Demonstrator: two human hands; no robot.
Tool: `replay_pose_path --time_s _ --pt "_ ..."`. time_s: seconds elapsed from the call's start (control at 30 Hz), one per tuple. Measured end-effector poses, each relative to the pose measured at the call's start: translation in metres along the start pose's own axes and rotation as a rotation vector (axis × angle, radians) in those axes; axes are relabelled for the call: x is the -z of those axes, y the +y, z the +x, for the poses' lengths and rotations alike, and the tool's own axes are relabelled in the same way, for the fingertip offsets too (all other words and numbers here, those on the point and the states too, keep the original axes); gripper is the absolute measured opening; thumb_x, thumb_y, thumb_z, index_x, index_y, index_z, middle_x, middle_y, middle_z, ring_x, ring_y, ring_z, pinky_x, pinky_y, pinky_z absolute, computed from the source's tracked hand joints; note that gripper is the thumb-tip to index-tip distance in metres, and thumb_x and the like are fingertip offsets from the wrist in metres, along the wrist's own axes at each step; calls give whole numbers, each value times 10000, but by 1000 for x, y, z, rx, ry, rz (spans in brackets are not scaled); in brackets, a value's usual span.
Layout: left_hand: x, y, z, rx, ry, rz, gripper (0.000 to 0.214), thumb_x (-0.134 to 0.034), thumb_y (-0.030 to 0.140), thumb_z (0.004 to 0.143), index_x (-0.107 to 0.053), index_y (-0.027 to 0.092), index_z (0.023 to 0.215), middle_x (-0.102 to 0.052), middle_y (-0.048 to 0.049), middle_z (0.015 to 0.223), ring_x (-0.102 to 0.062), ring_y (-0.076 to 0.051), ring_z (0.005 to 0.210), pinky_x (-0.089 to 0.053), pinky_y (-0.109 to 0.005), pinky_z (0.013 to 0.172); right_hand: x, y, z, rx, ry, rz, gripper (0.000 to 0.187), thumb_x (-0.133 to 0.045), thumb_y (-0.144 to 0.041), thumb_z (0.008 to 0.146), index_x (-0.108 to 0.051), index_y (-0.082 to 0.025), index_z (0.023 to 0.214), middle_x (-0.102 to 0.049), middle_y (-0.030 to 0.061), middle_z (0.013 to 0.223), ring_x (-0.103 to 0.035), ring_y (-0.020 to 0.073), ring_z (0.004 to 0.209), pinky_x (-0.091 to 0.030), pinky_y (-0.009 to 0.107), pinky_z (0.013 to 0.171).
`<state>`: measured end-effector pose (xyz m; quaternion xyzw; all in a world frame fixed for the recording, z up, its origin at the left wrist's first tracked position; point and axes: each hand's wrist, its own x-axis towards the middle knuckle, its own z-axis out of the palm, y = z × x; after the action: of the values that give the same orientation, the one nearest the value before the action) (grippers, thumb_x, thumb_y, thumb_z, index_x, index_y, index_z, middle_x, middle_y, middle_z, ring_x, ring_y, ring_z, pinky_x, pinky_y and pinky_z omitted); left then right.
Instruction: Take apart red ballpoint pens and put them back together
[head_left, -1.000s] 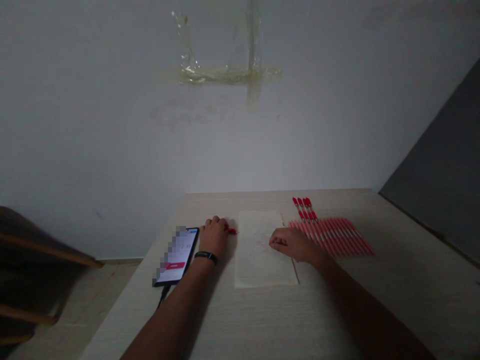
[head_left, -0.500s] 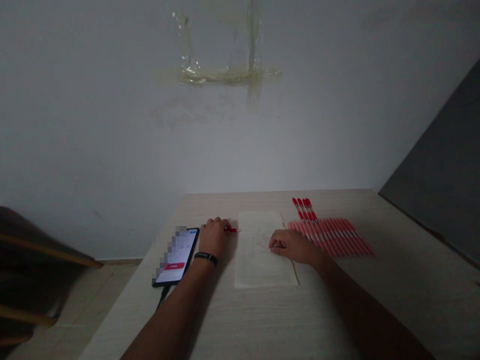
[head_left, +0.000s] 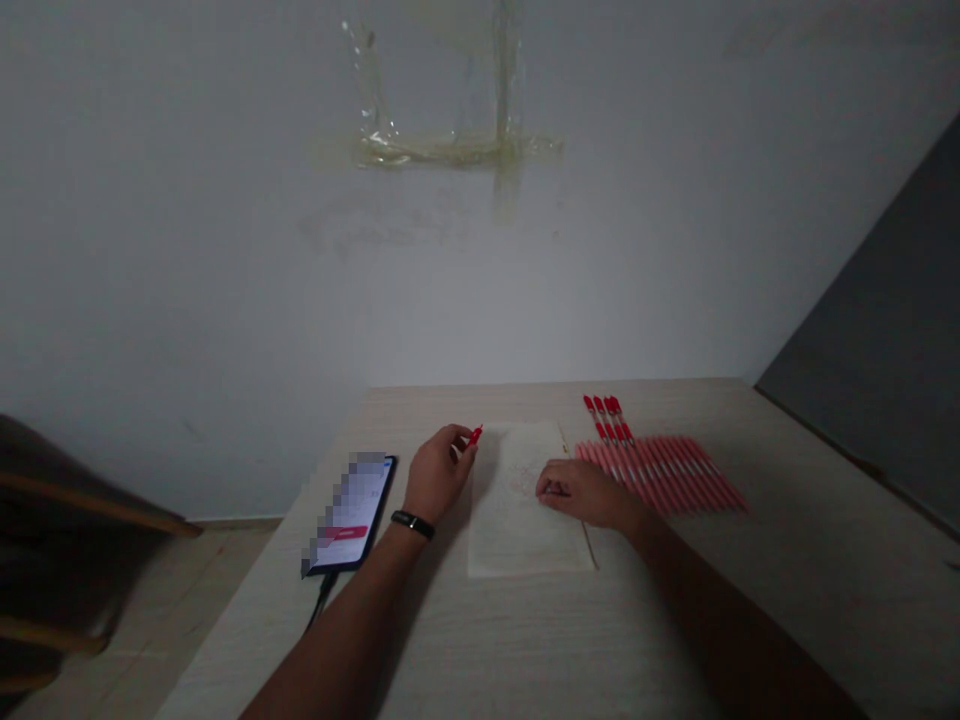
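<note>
My left hand [head_left: 439, 470], with a black band on its wrist, is closed round a red pen [head_left: 474, 436] whose red end sticks out up and to the right, just off the left edge of a sheet of paper [head_left: 521, 515]. My right hand [head_left: 581, 492] rests on the right side of that sheet with its fingers curled together; whether it holds anything is hidden. Faint red marks show on the paper near the right fingers.
A row of several red pens [head_left: 664, 470] lies on the wooden table [head_left: 787, 560] right of the paper. A phone [head_left: 352, 510] with a lit screen and a cable lies at the left. A wall stands behind; a dark chair [head_left: 60, 560] is at far left.
My left hand has lifted off the table and moved right towards the paper, tilting the red pen upward. My right hand has stayed on the paper.
</note>
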<state>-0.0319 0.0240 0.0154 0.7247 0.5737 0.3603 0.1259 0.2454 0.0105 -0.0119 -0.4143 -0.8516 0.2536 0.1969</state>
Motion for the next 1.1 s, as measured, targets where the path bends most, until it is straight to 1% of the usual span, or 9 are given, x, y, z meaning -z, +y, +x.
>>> replay_pose_path --time_s 0.13,0.27,0.47,0.63,0.7,0.77,0.87,1.0,1.1 --pt "-7 1 0 94 -43 -372 351 -628 376 876 -655 178 1164 -665 -9 801 -601 -152 658 -454 -265 621 1 -2 0 -3 14 5 84 -656 -234 906 -722 -195 939 -695 20 867 -624 152 769 -427 245 686" --pt "-12 5 -2 211 -135 -700 378 -677 373 813 -655 138 1109 -639 -5 752 -596 -137 632 -453 -245 575 2 -5 -1 2 39 43 105 -639 -259 928 -720 -193 939 -697 30 873 -630 159 772 -439 254 692" --pt "-17 10 -4 295 -177 -934 211 -737 288 726 -615 154 834 -675 -17 705 -630 -138 631 -502 -253 616 3 -8 1 -11 64 83 153 -628 -313 948 -713 -190 917 -709 41 887 -645 175 798 -445 272 707" --pt "-20 10 -6 343 -224 -1045 196 -750 241 713 -611 151 817 -720 -44 743 -688 -163 685 -548 -293 704 3 -7 1 -83 139 164 123 -614 -284 937 -681 -184 909 -666 14 774 -630 154 714 -447 247 626" --pt "-20 9 -7 339 -239 -1054 203 -758 248 713 -608 152 811 -727 -51 760 -700 -172 712 -553 -304 731 4 -8 1 -141 180 220 123 -589 -284 939 -657 -188 903 -637 -3 743 -606 129 614 -430 224 534" --pt "-20 9 -7 305 -272 -1019 213 -767 266 715 -605 152 793 -720 -50 755 -691 -170 706 -545 -302 726 4 -8 0 -212 201 283 154 -557 -330 953 -626 -195 927 -621 -17 758 -533 89 462 -369 204 408" --pt "-20 12 -10 188 -317 -844 230 -780 304 730 -616 151 778 -686 -33 719 -614 -136 621 -487 -261 639 4 -6 -1 -281 222 360 201 -536 -407 958 -583 -212 979 -594 -42 753 -406 50 323 -268 191 291" --pt "-23 17 -16 -19 -324 -494 231 -750 367 804 -706 158 891 -685 -35 768 -569 -140 660 -413 -241 623 2 -5 1 -250 251 348 206 -541 -414 952 -581 -214 924 -520 -57 684 -406 67 378 -263 190 323" --pt "-26 21 -20 -97 -360 -391 225 -683 364 876 -739 171 980 -671 -23 746 -543 -142 652 -380 -240 614 1 -11 2 -178 246 316 217 -536 -384 961 -581 -202 852 -501 -41 685 -455 95 513 -305 196 424"
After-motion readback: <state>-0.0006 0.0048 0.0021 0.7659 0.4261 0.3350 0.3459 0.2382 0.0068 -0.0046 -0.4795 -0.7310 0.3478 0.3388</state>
